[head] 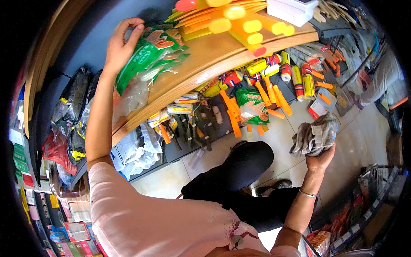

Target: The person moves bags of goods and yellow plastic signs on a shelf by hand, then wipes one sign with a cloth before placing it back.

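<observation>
My left hand point(123, 45) is at the wooden shelf, its thumb and fingertips closed on the upper edge of a green plastic packet point(138, 61) printed with pictures of hands. More such packets lie under and beside it, partly blurred, with clear plastic wrap point(135, 96) below. Over the tiled floor, my right hand point(321, 157) holds up a bunched grey cloth point(314, 136), which hides most of the fingers. Another green packet point(253, 107) of disposable gloves hangs in front of the lower shelf, among orange-handled tools point(282, 100).
Yellow and orange handles point(250, 25) jut over the edge of the wooden shelf point(218, 48), beside a white box point(292, 11). Paint roller sleeves point(308, 80) and roller handles point(192, 128) fill the lower shelf. White plastic bags point(138, 151) bulge at its left. A wire rack point(362, 225) stands at lower right.
</observation>
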Demonstrator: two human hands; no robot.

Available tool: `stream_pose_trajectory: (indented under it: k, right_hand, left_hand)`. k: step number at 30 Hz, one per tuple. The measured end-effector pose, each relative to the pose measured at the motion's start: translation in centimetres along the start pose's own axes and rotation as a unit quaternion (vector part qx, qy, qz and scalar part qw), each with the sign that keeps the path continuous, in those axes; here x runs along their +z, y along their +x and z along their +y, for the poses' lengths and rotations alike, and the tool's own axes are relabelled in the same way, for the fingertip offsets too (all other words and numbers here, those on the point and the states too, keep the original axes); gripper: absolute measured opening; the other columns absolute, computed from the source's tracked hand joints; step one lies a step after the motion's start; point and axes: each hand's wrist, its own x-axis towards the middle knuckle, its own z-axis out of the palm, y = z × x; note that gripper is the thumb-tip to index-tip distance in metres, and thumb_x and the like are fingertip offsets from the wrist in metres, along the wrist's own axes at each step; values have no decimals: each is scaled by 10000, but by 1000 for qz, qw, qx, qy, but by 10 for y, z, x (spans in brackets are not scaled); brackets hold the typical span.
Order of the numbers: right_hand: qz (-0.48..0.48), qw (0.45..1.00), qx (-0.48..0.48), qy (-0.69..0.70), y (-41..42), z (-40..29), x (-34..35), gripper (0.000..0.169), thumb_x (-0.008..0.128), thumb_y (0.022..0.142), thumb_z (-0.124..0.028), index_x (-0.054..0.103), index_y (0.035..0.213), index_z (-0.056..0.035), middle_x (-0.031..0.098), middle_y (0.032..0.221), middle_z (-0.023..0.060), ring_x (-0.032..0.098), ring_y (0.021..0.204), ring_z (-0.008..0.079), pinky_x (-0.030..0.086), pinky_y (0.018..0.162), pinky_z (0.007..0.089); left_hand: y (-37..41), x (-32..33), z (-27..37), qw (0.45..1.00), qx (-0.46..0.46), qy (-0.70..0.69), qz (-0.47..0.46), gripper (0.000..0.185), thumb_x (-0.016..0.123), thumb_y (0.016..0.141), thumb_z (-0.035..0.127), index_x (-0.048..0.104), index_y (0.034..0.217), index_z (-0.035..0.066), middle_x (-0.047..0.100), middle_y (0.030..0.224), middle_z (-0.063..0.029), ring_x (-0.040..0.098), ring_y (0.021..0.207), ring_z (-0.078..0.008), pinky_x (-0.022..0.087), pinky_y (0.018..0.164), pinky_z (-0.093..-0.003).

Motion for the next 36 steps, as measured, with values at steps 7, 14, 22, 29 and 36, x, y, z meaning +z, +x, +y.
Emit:
stream_pose_trajectory:
  k: [7,14,22,29,36]
  right_hand:
    - [13,999,12,-33,14,8,-7,453,407,912,-355,538,1260,-96,572,1262,80,525,1175,279,387,1023,481]
    - [31,996,47,-72,25,31,0,444,402,899,-346,548,1241,-103,580,1236,83,546,1135,288,419,985,497]
    - [24,995,50,-81,32,45,3,476,374,907,-347,503,1291,-98,544,1279,89,513,1174,305,400,995,521]
    - [32,994,58,-93,26,53,9,484,377,909,-348,497,1301,-91,545,1282,109,518,1170,322,408,990,521]
    - [0,990,75,-122,16,60,13,484,377,909,-363,508,1283,-84,564,1249,123,545,1123,349,433,954,538]
  left_hand:
    - [-38,-32,-29,981,-76,175,-44,608,593,886,419,457,1350,49,504,1291,-246,465,1233,-365,349,1031,-403]
    - [-64,-26,-100,910,-354,-191,96,805,662,841,434,341,1381,-71,545,1234,-226,544,1123,-245,421,947,-300]
    - [-82,-14,-112,875,-171,-304,336,233,708,823,42,559,998,3,647,823,-44,594,741,-83,467,675,-196]
    - [-78,-13,-66,881,-85,-299,357,244,646,865,11,520,1073,-8,637,899,-63,594,801,-80,475,709,-192]
    - [-85,-19,-54,881,-59,-315,347,238,637,869,4,521,1076,-20,631,943,-77,598,836,-89,486,737,-203]
